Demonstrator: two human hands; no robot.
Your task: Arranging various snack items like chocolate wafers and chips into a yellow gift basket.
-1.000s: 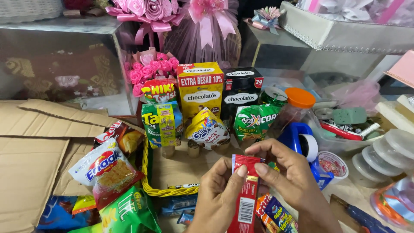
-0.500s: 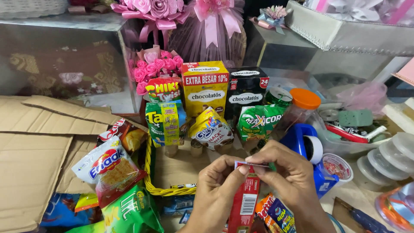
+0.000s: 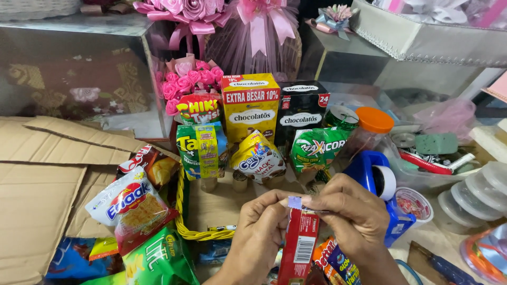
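— What do I hold?
— My left hand [image 3: 259,232] and right hand [image 3: 351,216] both pinch the top of a red pack [image 3: 298,245].
— Where is it?
— Low in the middle, upright, just in front of the yellow basket [image 3: 182,211] of snacks.

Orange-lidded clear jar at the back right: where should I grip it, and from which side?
Probably by the orange lid, coming from above. The jar stands upright with its lid clear on top, while the green corn packet and blue tape dispenser crowd its body in front. Both hands are on the red box.
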